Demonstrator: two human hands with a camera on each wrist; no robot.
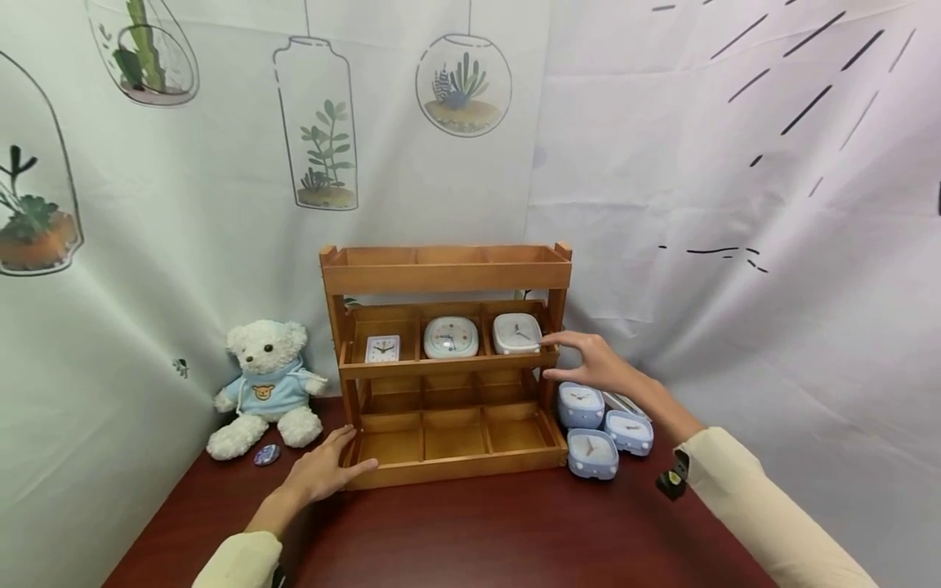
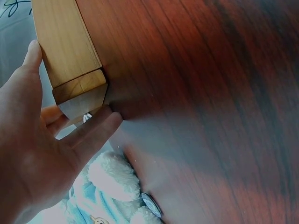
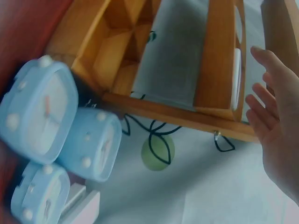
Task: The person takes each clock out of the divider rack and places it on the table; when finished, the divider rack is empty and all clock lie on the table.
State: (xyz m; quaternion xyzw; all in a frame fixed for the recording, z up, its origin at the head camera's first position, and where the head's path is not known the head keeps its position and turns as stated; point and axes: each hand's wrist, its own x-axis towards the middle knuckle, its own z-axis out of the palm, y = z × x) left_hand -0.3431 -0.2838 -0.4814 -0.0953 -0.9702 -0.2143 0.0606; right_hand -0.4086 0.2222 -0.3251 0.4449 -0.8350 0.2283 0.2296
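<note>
Your sleeve (image 1: 238, 562) leads to your left hand (image 1: 318, 472), spread at the rack's (image 1: 448, 279) seven o'clock. Your spread right hand (image 1: 594, 362) has a white clock (image 1: 517, 334) at ten; the middle tier (image 1: 412, 368) holds three.

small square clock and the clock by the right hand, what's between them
A rounded pale clock in the middle compartment, with a wooden divider on either side; the head view shows this.
</note>
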